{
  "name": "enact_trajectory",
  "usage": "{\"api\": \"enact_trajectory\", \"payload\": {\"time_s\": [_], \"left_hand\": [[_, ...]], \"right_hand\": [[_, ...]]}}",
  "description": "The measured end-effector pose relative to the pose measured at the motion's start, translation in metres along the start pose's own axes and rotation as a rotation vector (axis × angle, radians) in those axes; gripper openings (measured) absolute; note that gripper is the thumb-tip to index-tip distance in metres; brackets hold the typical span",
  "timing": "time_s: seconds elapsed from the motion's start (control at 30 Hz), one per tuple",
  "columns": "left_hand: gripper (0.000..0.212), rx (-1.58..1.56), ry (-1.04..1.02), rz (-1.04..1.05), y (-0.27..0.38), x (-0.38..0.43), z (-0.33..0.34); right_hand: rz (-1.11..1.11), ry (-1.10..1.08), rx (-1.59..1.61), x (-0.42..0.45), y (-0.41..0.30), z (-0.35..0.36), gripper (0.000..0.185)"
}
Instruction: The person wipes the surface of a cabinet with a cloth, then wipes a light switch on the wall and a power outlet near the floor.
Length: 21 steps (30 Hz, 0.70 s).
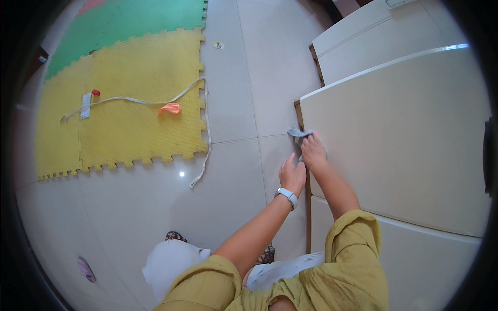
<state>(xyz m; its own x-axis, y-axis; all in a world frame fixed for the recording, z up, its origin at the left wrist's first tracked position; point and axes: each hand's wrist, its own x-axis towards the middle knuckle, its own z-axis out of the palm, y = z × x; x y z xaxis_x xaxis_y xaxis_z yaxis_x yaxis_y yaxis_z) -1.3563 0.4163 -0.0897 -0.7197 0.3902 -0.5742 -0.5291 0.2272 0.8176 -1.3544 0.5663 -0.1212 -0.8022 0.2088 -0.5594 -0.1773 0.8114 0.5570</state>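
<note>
My right hand (314, 151) grips a grey-blue cloth (298, 133) at the brown-edged side of a large cream cabinet panel (393, 128). Part of the cloth sticks out past the fingers over the floor, and some shows beside the palm against the panel. Just below and to the left is my left hand (291, 173), with a light-coloured watch on its wrist. Its fingers are apart, and I see nothing held in it. Whether its fingertips touch the cabinet edge is hard to tell.
Yellow foam puzzle mats (144, 70) join green ones (136, 19) at left. A pale strap (132, 100), orange balloon-like piece (170, 109), small red item (95, 92) and white labelled strip (86, 105) lie there. A pink slipper (86, 269) and white rounded object (175, 264) are nearer me.
</note>
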Motion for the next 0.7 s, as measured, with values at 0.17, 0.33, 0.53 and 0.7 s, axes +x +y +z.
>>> {"api": "enact_trajectory", "payload": {"time_s": [0.17, 0.33, 0.53, 0.7], "left_hand": [[0.048, -0.12, -0.098, -0.111, 0.009, -0.001, 0.013], [0.046, -0.111, -0.076, -0.103, 0.015, 0.001, -0.003], [0.045, 0.018, -0.047, -0.087, 0.003, -0.004, -0.001], [0.045, 0.086, -0.057, -0.089, -0.01, -0.007, -0.001]], "right_hand": [[-0.084, 0.225, 0.15, -0.083, -0.045, 0.082, 0.025], [-0.26, -0.088, 0.137, -0.148, -0.074, 0.057, 0.021], [0.108, 0.278, 0.262, -0.109, -0.026, -0.001, 0.008], [0.225, 0.558, 0.047, -0.003, 0.053, -0.068, 0.031]]}}
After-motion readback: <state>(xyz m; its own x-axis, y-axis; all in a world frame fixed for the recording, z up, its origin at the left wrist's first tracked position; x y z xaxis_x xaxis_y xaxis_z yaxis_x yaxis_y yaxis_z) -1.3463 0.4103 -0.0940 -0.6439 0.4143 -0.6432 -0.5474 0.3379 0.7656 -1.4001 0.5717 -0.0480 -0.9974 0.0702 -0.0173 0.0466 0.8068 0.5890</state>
